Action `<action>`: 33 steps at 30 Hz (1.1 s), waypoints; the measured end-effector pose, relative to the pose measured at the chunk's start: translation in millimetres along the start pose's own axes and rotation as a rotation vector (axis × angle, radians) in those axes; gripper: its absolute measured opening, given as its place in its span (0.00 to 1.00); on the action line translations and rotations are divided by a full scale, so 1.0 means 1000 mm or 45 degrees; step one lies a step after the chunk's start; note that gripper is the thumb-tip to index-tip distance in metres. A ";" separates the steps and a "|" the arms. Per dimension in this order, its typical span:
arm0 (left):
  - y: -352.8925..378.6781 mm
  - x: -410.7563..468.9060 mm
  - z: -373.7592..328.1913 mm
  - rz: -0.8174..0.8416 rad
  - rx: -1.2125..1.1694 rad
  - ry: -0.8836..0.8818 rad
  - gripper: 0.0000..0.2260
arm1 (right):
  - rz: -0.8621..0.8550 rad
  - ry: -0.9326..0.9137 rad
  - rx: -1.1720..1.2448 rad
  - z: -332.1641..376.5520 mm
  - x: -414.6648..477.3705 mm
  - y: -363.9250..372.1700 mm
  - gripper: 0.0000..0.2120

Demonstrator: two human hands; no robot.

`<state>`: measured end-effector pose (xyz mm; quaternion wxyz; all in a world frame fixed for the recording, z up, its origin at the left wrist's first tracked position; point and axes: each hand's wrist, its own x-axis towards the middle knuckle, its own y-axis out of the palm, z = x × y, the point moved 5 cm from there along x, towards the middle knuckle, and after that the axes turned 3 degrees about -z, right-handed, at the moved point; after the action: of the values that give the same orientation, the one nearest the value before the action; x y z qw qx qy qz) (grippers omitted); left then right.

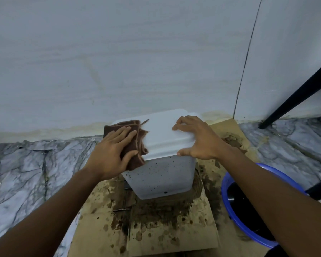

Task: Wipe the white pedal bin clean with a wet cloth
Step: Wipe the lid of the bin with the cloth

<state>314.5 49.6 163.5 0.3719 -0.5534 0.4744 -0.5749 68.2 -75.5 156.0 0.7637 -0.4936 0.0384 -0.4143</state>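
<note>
The white pedal bin [160, 175] stands on stained cardboard against the wall, its lid down and its front face dotted with dark specks. A brown cloth [135, 140] lies over the left side of the lid. My left hand [111, 151] presses flat on the cloth with straight fingers, the thumb against the cloth's lower edge. My right hand [196, 140] sits on the lid's right side, fingers spread on top and thumb hooked at the front rim.
Flattened cardboard [156, 219] with brown splashes covers the floor under the bin. A blue basin [235, 216] with dark water stands at the right. Black chair legs [295, 97] slant at the far right. Marble floor [26, 173] lies to both sides; the wall is close behind.
</note>
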 end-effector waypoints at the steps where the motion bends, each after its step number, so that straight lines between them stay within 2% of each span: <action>1: 0.002 0.003 -0.002 0.002 -0.004 -0.017 0.32 | -0.004 0.012 0.005 0.000 0.000 0.000 0.34; 5: 0.023 0.033 -0.035 0.050 0.039 -0.037 0.36 | -0.020 0.009 0.000 0.001 0.000 0.000 0.34; 8: 0.033 0.045 -0.048 0.053 0.064 -0.020 0.35 | -0.075 -0.025 -0.027 0.007 -0.001 0.001 0.34; 13: 0.020 0.020 -0.010 0.043 -0.042 0.040 0.35 | -0.103 -0.134 -0.128 0.020 0.004 0.003 0.32; 18: 0.014 -0.011 0.031 0.036 -0.144 -0.124 0.35 | -0.037 -0.132 -0.109 0.027 0.008 0.016 0.36; 24: 0.023 0.006 0.008 0.001 -0.074 -0.194 0.36 | 0.047 -0.128 -0.203 0.032 0.013 0.031 0.40; 29: 0.024 0.007 -0.009 0.010 0.011 -0.035 0.34 | 0.038 -0.116 -0.200 0.031 0.014 0.030 0.38; 33: 0.018 -0.015 0.019 0.014 -0.112 0.032 0.32 | 0.031 -0.113 -0.162 0.030 0.015 0.031 0.37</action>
<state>333.4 56.6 140.9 0.3444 -0.5592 0.5069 -0.5583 110.6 -58.4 151.9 0.7367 -0.5585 0.0368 -0.3796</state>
